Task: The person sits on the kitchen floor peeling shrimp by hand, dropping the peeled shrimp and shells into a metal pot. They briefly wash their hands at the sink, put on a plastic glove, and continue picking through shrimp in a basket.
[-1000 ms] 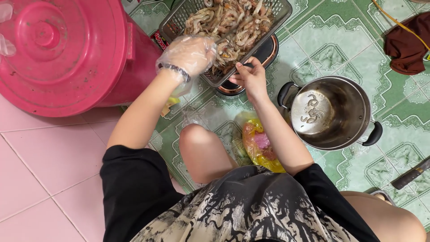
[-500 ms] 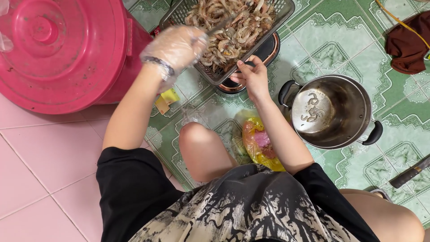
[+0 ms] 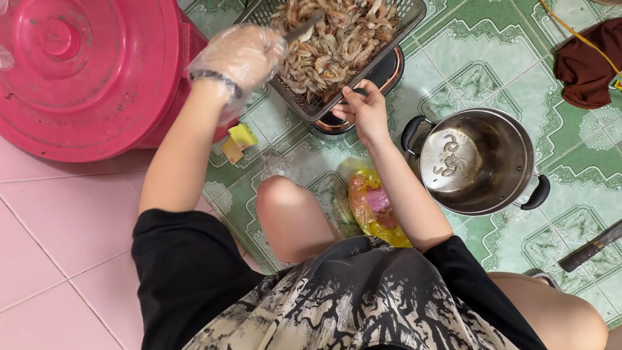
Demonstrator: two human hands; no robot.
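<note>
Overhead, left hand in clear plastic glove gripped slim dark tool over grey mesh basket of raw shrimp; bare right hand pinched basket's near rim.

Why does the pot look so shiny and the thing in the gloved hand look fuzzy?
Head view: bright light glints off the steel pot; the tool in the gloved left hand smears with motion blur over the shrimp basket; shadows stay soft.
</note>
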